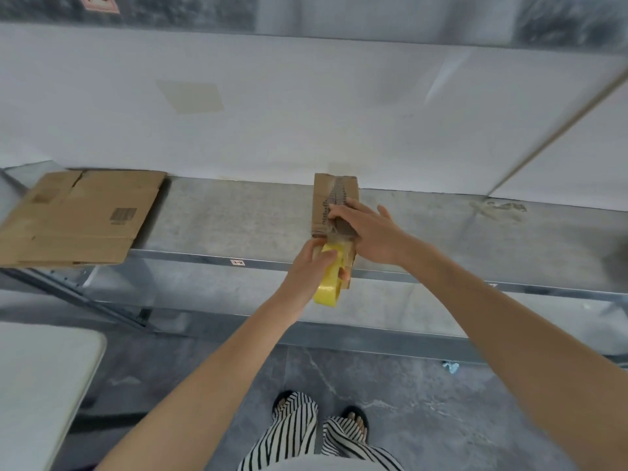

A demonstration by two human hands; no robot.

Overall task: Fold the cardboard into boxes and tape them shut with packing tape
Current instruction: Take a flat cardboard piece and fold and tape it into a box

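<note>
Taping the small box [334,195] along its top seam looks like the step in hand. The box lies mid-way along the grey surface [238,215], with its near end at the front edge. The left hand [306,270] grips the yellow tape roll [331,283] at that near end, fingers curled round it. The right hand [370,232] lies flat on the box top, fingers straight, pressing down on the seam. To do this well, draw the roll straight toward the near side, in line with the seam, so the strip lies taut and centred. Follow it with the right palm to smooth out bubbles. Brace the box firmly, since it could slide off the edge. Flattened cardboard [81,215] lies at the left end.
</note>
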